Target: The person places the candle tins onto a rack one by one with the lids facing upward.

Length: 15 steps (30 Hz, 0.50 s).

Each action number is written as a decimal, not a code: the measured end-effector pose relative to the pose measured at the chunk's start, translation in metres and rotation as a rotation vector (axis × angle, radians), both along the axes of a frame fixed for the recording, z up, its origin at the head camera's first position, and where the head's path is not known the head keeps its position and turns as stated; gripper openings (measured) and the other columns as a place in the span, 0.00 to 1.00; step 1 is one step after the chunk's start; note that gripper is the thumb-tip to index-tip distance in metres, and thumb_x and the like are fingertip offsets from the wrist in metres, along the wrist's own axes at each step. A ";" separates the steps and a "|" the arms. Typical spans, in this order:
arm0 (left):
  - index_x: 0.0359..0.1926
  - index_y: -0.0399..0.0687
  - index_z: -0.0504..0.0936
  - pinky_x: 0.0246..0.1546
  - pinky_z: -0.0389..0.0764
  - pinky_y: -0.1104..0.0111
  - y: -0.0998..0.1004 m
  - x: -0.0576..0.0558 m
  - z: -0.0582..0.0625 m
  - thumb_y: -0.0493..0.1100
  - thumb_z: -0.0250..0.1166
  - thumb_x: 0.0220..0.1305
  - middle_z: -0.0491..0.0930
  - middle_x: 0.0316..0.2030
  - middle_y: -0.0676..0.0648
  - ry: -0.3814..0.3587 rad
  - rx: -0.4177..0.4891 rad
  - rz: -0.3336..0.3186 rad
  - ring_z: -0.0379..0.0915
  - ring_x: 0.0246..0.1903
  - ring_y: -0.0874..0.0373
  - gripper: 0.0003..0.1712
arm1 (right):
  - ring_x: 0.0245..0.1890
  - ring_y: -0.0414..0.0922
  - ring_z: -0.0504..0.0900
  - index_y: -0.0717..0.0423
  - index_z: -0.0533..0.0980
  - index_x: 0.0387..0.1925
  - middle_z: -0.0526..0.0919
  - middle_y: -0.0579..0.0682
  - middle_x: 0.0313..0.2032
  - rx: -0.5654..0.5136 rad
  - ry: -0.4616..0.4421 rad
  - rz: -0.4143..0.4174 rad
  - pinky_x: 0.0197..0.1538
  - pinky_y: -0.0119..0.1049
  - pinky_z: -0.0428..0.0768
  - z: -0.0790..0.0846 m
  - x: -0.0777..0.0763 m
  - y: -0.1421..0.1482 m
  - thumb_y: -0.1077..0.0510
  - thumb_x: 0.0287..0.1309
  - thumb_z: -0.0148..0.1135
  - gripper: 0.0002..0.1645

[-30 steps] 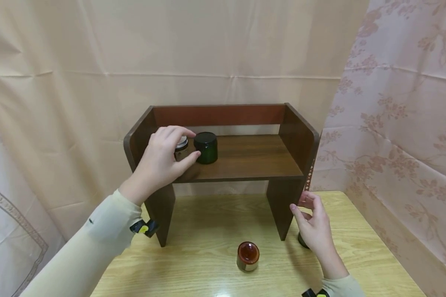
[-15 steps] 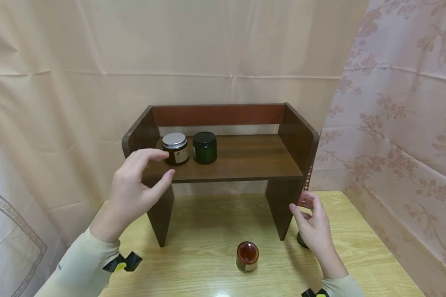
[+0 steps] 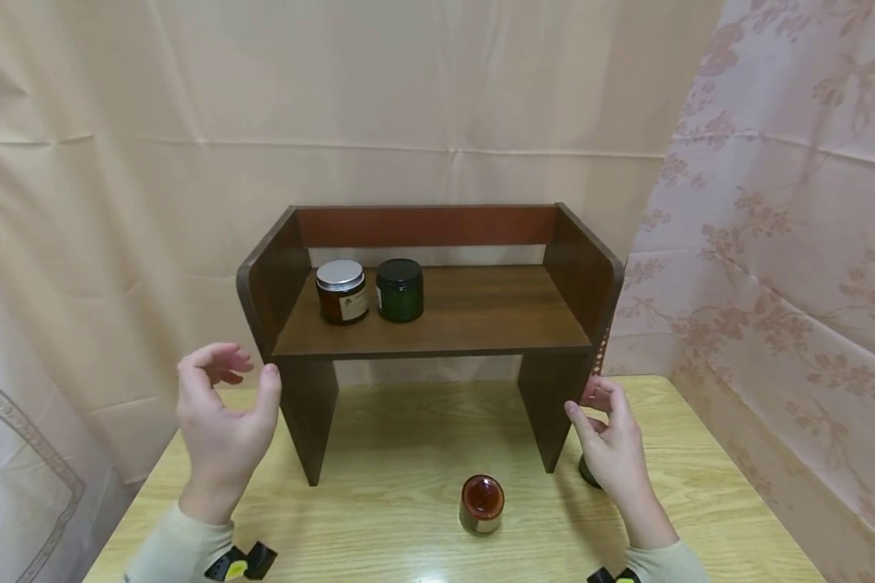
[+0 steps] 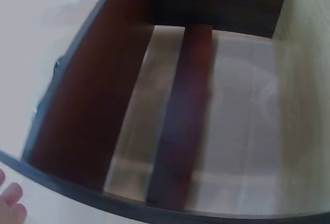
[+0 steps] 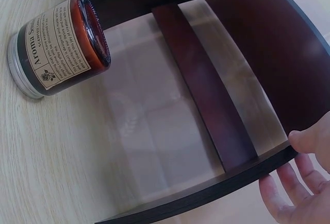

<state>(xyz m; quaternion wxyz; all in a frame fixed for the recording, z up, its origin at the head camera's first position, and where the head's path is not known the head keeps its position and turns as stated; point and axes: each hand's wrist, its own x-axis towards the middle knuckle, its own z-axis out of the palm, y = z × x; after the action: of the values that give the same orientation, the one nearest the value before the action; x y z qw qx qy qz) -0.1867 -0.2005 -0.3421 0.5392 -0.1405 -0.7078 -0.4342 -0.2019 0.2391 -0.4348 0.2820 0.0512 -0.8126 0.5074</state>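
My left hand (image 3: pixel 226 425) hovers left of the dark brown desktop shelf (image 3: pixel 437 350), thumb and fingers spread apart with nothing between them. My right hand (image 3: pixel 616 457) holds the shelf's right side panel (image 5: pixel 206 195), thumb on the inner side and fingers outside. On the shelf board, at the left, stand an amber candle jar (image 3: pixel 342 293) with a silver lid and a dark green jar (image 3: pixel 400 291) with a black lid. Another amber candle jar (image 5: pixel 56 46) stands upside down on the table, its silver lid at the bottom.
A dark green round thing (image 3: pixel 588 472) sits on the table, mostly hidden behind the right hand. The light wooden table (image 3: pixel 401 551) carries the shelf. Beige curtain (image 3: pixel 437 89) hangs behind, and floral cloth (image 3: pixel 795 267) lines the right.
My left hand has drawn back from the two jars on the shelf, moving left and down past the left panel. The jars stay put, and the right hand keeps its place.
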 end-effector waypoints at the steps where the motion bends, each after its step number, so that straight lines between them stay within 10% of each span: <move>1: 0.54 0.28 0.73 0.43 0.71 0.73 -0.003 -0.002 -0.006 0.32 0.70 0.54 0.78 0.42 0.37 -0.028 0.016 -0.007 0.74 0.43 0.57 0.26 | 0.49 0.32 0.76 0.60 0.67 0.61 0.79 0.55 0.50 0.001 0.001 -0.005 0.45 0.17 0.79 0.001 0.000 0.000 0.65 0.65 0.65 0.26; 7: 0.63 0.41 0.70 0.45 0.75 0.72 -0.013 -0.009 -0.037 0.32 0.71 0.55 0.77 0.56 0.46 -0.179 0.084 -0.031 0.76 0.51 0.53 0.34 | 0.48 0.35 0.77 0.66 0.67 0.59 0.79 0.59 0.48 0.003 0.022 -0.013 0.45 0.18 0.80 0.019 0.010 -0.010 0.71 0.63 0.64 0.25; 15: 0.65 0.34 0.64 0.43 0.73 0.73 -0.006 -0.012 -0.068 0.29 0.73 0.49 0.67 0.61 0.45 -0.274 0.165 0.036 0.70 0.50 0.61 0.42 | 0.46 0.35 0.78 0.70 0.67 0.57 0.79 0.62 0.46 -0.003 0.058 0.009 0.43 0.18 0.80 0.030 0.020 -0.018 0.73 0.62 0.64 0.24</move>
<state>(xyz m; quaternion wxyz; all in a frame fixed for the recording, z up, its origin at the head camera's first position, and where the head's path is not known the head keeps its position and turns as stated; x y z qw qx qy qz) -0.1991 -0.2061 -0.4096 0.4548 -0.0226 -0.7392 -0.4962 -0.1819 0.2211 -0.4048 0.3031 0.0693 -0.8032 0.5082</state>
